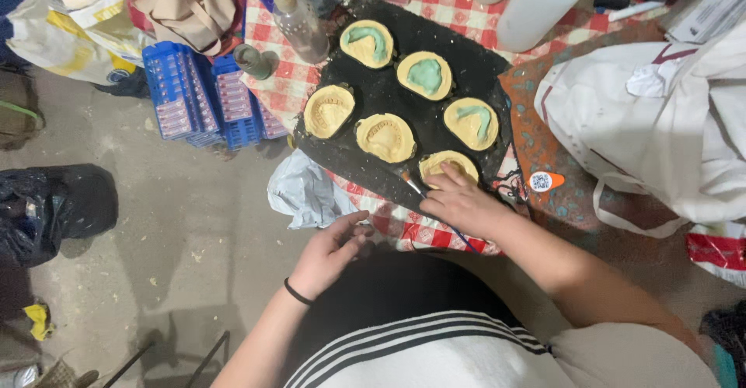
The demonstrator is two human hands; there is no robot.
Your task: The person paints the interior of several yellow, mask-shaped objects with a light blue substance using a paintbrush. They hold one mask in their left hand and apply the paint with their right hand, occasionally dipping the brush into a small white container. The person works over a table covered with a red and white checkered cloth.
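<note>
Right hand point(460, 198) holds a brush point(412, 184) beside a dental mould point(448, 164) on the black mat point(388, 93)

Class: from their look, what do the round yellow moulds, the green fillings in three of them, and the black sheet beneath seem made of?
Yellow moulds: matte, chalky, likely plaster or stone.
Green fillings: smooth, perhaps silicone or wax; unclear.
Black sheet: thin, slightly glossy, speckled, probably plastic or rubber.
</note>
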